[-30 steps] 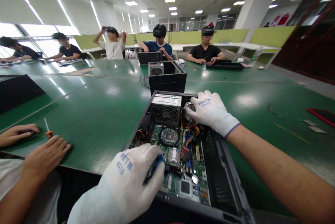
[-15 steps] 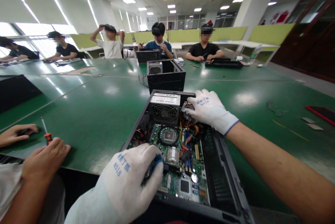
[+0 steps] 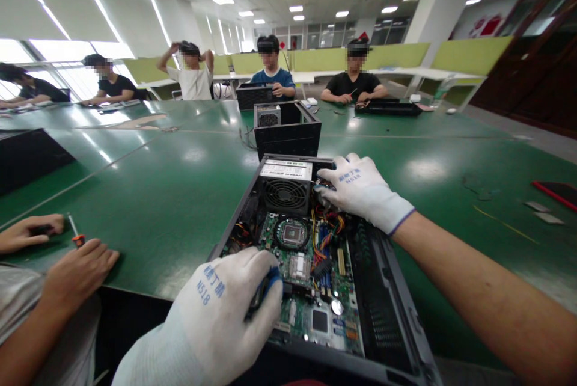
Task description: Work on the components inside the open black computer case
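An open black computer case (image 3: 401, 290) lies before me, its inside facing up. It holds a green motherboard (image 3: 300, 320) with a bare CPU socket, and a power supply (image 3: 286, 193) at the far left corner. My left hand (image 3: 220, 308), in a white glove with blue fingertips, curls over the case's near left side; the dark thing inside its grip is mostly hidden. My right hand (image 3: 360, 190), gloved alike, reaches over the far right corner. Its fingers are closed near the bundled cables (image 3: 331, 223) beside the power supply; what they pinch is hidden.
Another person's hand (image 3: 83, 266) to my left holds a screwdriver (image 3: 76, 232). Beyond my case stands a second case (image 3: 287, 133) on the green table (image 3: 180, 193). Several people sit across. A red-edged dark panel (image 3: 556, 196) lies at the right.
My two hands keep nearly the same places on the case. The neighbour's screwdriver has shifted slightly left and down. Across the table, a person in blue has straightened and lowered their hands.
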A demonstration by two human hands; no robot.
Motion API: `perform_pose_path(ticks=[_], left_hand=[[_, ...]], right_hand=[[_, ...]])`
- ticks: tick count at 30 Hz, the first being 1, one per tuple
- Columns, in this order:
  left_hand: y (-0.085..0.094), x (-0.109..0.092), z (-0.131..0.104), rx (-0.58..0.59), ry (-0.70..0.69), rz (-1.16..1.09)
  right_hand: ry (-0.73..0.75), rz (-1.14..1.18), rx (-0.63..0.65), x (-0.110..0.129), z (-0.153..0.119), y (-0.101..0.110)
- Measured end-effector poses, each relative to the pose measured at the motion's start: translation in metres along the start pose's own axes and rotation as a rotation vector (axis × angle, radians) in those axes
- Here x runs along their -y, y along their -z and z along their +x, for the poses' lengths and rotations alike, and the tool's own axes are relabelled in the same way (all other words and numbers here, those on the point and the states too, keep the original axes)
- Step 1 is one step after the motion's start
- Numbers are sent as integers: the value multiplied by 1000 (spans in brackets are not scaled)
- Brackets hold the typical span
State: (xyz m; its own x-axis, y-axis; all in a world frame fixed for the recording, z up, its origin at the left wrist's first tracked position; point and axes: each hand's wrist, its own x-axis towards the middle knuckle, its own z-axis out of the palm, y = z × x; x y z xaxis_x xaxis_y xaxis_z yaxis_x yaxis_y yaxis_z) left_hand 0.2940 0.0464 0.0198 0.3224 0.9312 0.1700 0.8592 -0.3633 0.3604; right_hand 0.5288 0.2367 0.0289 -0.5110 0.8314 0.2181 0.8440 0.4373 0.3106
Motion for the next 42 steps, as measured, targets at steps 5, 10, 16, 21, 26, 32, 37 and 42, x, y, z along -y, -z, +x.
perform_pose_path(ticks=[5,10,16,21,26,32,37,42], left_hand=[[0,0,1,8,1,-2],[1,0,1,-4,-5,1],[2,-2,1,5,-2,16],[1,-1,0,0,2,26],[1,-1,1,7,8,29],[2,-2,2,17,13,22],[2,-1,0,4,6,31],[1,0,0,-7,-4,1]], right_hand=[[-7,-4,8,2,1,-1],[-3,-11,-17,3,2,-3],[12,-10,-39,5,0,0],[16,2,-41,4,3,1],[-62,9,-4,-4,13,-8],[-71,24,-94,-6,12,-9],[-30,133,-124,-8,10,-9],[-64,174,-184,-10,3,-11]])
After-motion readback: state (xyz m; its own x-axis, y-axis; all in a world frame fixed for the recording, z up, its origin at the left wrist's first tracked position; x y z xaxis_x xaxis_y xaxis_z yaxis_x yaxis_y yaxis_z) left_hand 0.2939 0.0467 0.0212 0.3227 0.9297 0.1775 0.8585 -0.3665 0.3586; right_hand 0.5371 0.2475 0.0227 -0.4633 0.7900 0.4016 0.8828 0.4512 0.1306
